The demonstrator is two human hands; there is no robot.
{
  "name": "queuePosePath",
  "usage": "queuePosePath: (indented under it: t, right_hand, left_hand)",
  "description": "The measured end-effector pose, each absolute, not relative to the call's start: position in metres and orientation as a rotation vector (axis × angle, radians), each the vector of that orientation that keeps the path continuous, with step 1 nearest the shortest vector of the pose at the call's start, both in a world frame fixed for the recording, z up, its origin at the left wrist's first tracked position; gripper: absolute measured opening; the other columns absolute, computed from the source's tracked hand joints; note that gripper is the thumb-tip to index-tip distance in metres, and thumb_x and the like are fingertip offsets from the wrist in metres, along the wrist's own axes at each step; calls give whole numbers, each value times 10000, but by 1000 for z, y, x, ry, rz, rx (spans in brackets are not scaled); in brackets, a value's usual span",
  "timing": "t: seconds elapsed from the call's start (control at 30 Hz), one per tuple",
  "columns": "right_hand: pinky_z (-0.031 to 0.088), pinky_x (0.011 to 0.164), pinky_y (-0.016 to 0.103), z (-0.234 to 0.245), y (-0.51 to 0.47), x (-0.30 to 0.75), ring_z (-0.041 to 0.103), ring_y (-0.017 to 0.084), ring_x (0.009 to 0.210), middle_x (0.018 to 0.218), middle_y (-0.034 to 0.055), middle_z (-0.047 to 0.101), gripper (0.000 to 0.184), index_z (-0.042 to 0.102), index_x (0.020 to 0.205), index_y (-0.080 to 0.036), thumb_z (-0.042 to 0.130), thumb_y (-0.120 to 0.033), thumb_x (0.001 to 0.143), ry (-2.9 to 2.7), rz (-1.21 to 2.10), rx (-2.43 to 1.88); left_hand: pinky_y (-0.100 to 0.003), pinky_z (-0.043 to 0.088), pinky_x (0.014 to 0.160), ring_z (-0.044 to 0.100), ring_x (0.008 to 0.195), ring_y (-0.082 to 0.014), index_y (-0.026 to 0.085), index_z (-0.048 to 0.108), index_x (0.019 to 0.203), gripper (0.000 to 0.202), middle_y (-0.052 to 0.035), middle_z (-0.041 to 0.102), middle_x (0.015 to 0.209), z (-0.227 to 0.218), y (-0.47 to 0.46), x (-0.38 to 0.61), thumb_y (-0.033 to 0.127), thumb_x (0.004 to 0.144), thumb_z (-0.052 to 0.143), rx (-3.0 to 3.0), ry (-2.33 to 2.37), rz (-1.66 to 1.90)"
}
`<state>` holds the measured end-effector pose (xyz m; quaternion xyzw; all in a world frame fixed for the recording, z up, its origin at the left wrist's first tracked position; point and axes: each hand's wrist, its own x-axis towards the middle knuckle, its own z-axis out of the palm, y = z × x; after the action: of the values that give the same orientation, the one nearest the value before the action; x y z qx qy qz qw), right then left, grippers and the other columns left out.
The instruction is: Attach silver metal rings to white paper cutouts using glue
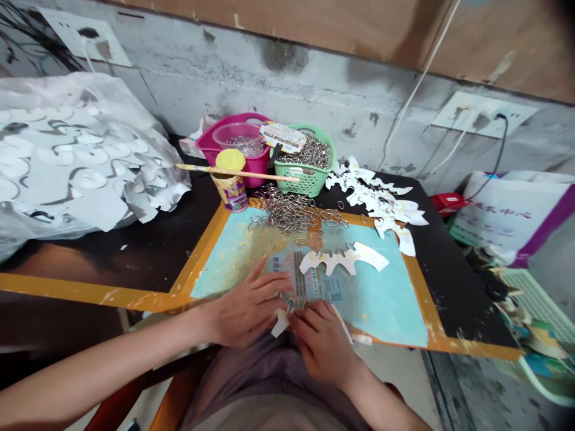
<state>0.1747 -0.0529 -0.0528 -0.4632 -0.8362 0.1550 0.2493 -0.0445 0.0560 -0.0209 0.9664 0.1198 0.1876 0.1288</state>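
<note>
at the blue mat's [390,302] near edge, r hand [321,335] is curled w/ fingertips pinched on a white paper piece [280,324]; l hand [247,305] is loosely spread just beside it, can't tell if its fingers touch. a couple of metal rings [290,304] sit at the piece's edge. step in hand, prob: fitting rings along that edge. next move likely needs r hand steady & l fingers placing a ring. 2nd paper piece [332,261] lies beyond, loose ring pile [291,212] farther back.

Rings [290,211] before baskets [299,184], bag [81,161] left, paper pieces [393,207] right
</note>
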Motion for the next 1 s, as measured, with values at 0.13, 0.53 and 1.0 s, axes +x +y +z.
queuePosePath:
  t: [0.13,0.53,1.0]
  right_hand:
    - [409,828,451,-51,-53,174,529,284,962,1046,97,692,346,623,1247,-170,527,-150,915,-2272,415,-1256]
    - [420,839,445,-51,-53,175,519,289,979,1016,94,682,380,586,1291,-140,531,-132,915,-2260,434,-1244]
    - [414,880,458,-47,-53,175,534,284,1018,1106,92,685,452,579,1340,-191,557,-136,892,-2332,406,-1238]
  left_hand:
    - [-571,69,1259,495,1374,-253,171,557,1183,357,-91,733,1140,-12,73,-34,76,841,596,2785,192,368]
    - [-515,185,1260,637,1065,-203,183,561,929,171,-59,701,969,-20,56,-29,59,950,444,2951,147,396]
    - [-585,-48,1254,489,1382,-213,204,581,1093,211,-60,740,1139,-21,56,-42,94,970,449,2887,218,500]
